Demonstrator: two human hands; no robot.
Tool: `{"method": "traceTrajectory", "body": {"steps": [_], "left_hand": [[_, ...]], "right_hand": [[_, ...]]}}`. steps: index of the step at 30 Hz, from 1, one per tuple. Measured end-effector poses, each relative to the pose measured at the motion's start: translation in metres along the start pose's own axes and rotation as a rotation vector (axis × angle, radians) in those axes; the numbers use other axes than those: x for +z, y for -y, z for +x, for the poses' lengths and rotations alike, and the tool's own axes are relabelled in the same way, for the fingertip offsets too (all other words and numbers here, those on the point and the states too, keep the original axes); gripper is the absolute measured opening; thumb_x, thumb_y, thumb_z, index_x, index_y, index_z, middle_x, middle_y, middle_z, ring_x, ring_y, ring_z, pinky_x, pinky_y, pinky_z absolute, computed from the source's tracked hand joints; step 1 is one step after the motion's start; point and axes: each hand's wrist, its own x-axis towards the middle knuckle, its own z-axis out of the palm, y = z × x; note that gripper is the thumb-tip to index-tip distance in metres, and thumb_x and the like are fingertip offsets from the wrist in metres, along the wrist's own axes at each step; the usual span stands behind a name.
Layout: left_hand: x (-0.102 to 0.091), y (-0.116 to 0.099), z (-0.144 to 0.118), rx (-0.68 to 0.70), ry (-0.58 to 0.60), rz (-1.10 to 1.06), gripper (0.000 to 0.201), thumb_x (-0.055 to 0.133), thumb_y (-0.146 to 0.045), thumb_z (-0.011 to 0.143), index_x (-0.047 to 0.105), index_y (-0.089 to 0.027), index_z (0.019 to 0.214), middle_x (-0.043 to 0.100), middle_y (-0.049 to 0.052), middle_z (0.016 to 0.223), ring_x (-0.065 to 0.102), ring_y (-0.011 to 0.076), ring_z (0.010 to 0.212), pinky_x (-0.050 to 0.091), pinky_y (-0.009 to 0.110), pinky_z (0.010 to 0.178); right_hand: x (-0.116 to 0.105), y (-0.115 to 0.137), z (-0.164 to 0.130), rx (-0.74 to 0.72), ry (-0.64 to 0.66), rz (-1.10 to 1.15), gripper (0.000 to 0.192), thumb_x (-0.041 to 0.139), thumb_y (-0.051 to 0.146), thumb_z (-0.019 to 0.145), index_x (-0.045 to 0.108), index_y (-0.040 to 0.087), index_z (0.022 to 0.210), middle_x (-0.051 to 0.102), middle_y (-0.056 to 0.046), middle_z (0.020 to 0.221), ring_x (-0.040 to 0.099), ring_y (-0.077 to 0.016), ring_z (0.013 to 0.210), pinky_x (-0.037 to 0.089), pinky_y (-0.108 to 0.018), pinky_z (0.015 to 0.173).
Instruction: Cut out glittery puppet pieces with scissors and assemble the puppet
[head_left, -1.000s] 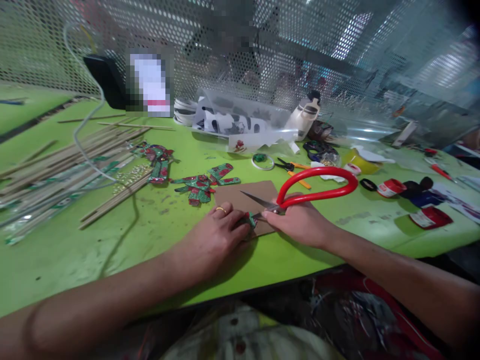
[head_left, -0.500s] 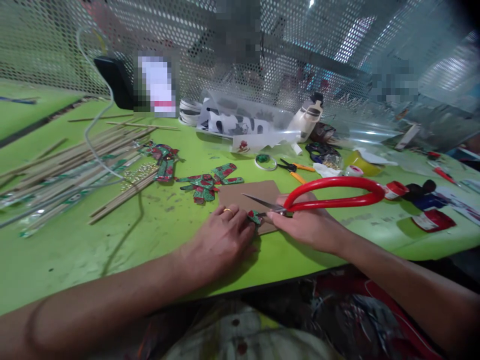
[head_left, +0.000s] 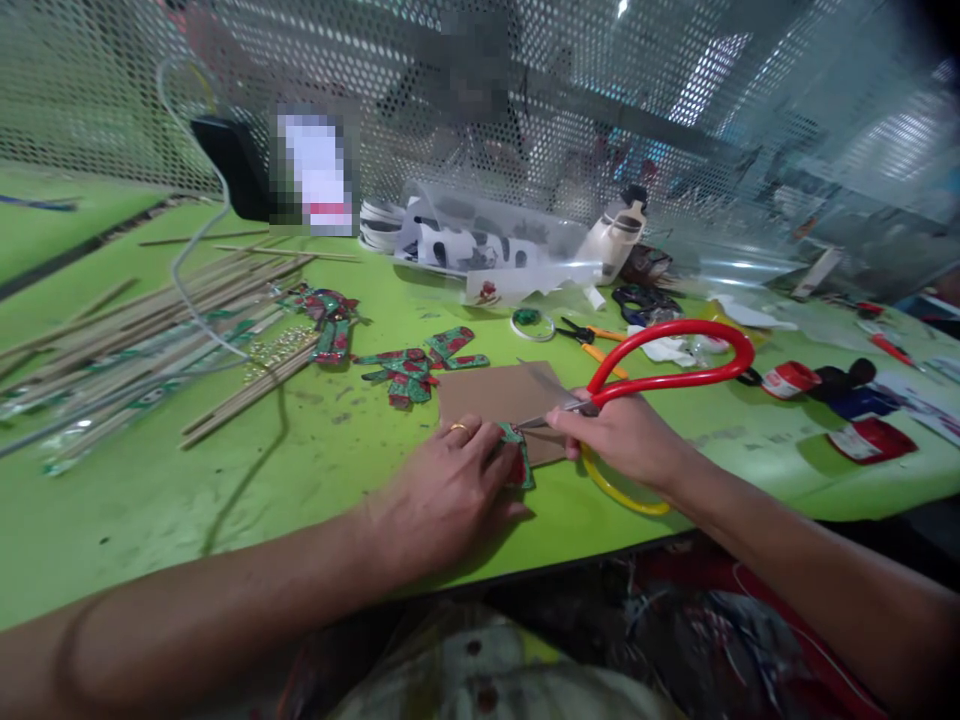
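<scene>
My right hand (head_left: 626, 438) is closed on a pair of scissors (head_left: 667, 381) with one red and one yellow handle loop. Their blades are spread, the lower one reaching toward a green-and-red patterned piece of fabric (head_left: 523, 466). My left hand (head_left: 457, 480), with a ring on one finger, pinches that piece, and its fingers cover part of it. Beneath the blades lies a brown cardboard sheet (head_left: 487, 392). Several more patterned pieces (head_left: 405, 375) are scattered just beyond my left hand.
Thin wooden sticks (head_left: 150, 310), some in plastic wrapping, cover the left of the green table. Orange-handled pliers (head_left: 585, 338), a white ring (head_left: 532, 325) and a glue bottle (head_left: 621, 240) stand or lie farther back. Red-labelled jars (head_left: 870, 440) are on the right. A pale cable (head_left: 180, 262) crosses the sticks.
The scissors have opened wider, and their yellow loop now shows below my right hand. More of the patterned piece sticks out from my left fingers, which have shifted slightly.
</scene>
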Motion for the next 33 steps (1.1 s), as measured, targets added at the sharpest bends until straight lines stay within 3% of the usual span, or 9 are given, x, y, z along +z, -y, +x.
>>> {"method": "traceTrajectory", "body": {"steps": [8, 16, 28, 33], "left_hand": [[0.001, 0.002, -0.005, 0.060, -0.062, 0.019, 0.045, 0.059, -0.052, 0.094, 0.071, -0.009, 0.101, 0.064, 0.012, 0.092, 0.058, 0.0303, 0.085, 0.052, 0.049, 0.076], [0.003, 0.002, -0.011, 0.107, -0.085, 0.020, 0.049, 0.057, -0.049, 0.097, 0.070, -0.005, 0.114, 0.068, 0.019, 0.119, 0.061, 0.0358, 0.106, 0.053, 0.051, 0.089], [0.001, 0.001, -0.011, 0.088, -0.075, 0.001, 0.044, 0.050, -0.044, 0.102, 0.069, -0.008, 0.117, 0.070, 0.018, 0.120, 0.063, 0.0339, 0.105, 0.054, 0.050, 0.089], [-0.001, 0.001, -0.010, 0.088, -0.065, -0.010, 0.042, 0.051, -0.043, 0.102, 0.071, -0.008, 0.114, 0.072, 0.016, 0.116, 0.064, 0.0343, 0.103, 0.055, 0.051, 0.087]], "right_hand": [[-0.001, 0.011, -0.002, -0.029, 0.060, -0.158, 0.033, 0.054, 0.028, 0.088, 0.051, 0.022, 0.056, 0.060, -0.001, 0.060, 0.059, -0.0193, 0.067, 0.044, -0.031, 0.067], [-0.001, 0.016, -0.003, -0.044, 0.040, -0.256, 0.024, 0.057, 0.027, 0.089, 0.054, 0.021, 0.066, 0.067, -0.002, 0.071, 0.062, -0.0199, 0.073, 0.044, -0.031, 0.071], [0.001, 0.019, -0.002, -0.060, 0.073, -0.382, 0.033, 0.055, 0.032, 0.089, 0.044, 0.023, 0.060, 0.062, -0.003, 0.067, 0.056, -0.0202, 0.067, 0.042, -0.033, 0.068], [-0.001, 0.023, 0.001, -0.022, 0.089, -0.392, 0.027, 0.055, 0.031, 0.089, 0.050, 0.022, 0.063, 0.066, -0.006, 0.074, 0.060, -0.0219, 0.072, 0.045, -0.034, 0.074]]}}
